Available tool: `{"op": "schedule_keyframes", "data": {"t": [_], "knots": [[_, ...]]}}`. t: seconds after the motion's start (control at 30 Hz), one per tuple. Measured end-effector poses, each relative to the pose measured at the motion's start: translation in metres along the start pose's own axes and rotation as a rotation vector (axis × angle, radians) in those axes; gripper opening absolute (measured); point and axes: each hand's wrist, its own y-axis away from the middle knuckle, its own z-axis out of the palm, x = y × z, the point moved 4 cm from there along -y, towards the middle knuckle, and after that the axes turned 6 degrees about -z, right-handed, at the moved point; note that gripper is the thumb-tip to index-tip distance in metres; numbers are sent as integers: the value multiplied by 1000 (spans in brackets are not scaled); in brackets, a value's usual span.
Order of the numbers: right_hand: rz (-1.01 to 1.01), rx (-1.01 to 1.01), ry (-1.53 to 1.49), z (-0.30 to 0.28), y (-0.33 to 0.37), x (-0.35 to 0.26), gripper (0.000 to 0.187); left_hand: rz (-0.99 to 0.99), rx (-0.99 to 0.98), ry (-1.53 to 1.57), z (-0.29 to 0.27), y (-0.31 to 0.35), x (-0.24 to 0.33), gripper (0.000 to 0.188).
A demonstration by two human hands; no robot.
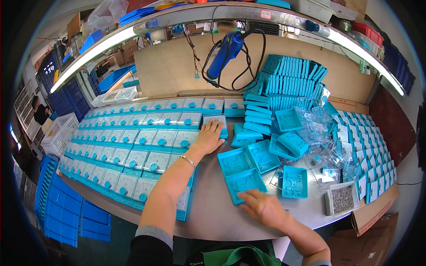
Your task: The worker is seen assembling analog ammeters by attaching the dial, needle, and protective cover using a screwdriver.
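Note:
My left hand [207, 136], a metal bangle on its wrist, reaches forward and is closed over a teal panel meter [224, 130] with a clear front. Its fingers lie on the meter's face and the thumb is at the near side. That meter stands at the right end of long rows of similar meters [160, 142] with round teal knobs. My right hand [266, 207] is held over the near edge of an open teal housing [244, 182], fingers apart and curved; whether they touch it is hard to tell. Two more housings [234, 161] [263, 156] adjoin that one.
Stacked teal housings [290, 82] rise at the back. Clear plastic covers [326, 153] lie heaped at the right. A tray of small metal screws [342, 198] stands near the right edge, beside rows of dial plates [368, 155]. A blue electric screwdriver [225, 55] hangs above on its cord.

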Motion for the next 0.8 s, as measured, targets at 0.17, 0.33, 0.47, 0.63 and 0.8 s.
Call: {"op": "schedule_keyframes", "data": {"t": [0.17,0.33,0.47,0.63,0.8], "knots": [[39,-44,-64,12,14,-2,30,-75,-144,-60,1,-14,-22,63],[66,-66,-63,16,17,-5,29,-158,-194,-27,5,-19,-37,66],[82,-2,-91,5,29,-10,30,-168,-342,75,4,-42,-12,79],[128,83,-172,-27,37,-16,30,34,-131,163,21,-27,-64,81],[345,318,-213,-101,125,19,30,21,-74,296,-5,-19,-68,61]]}}
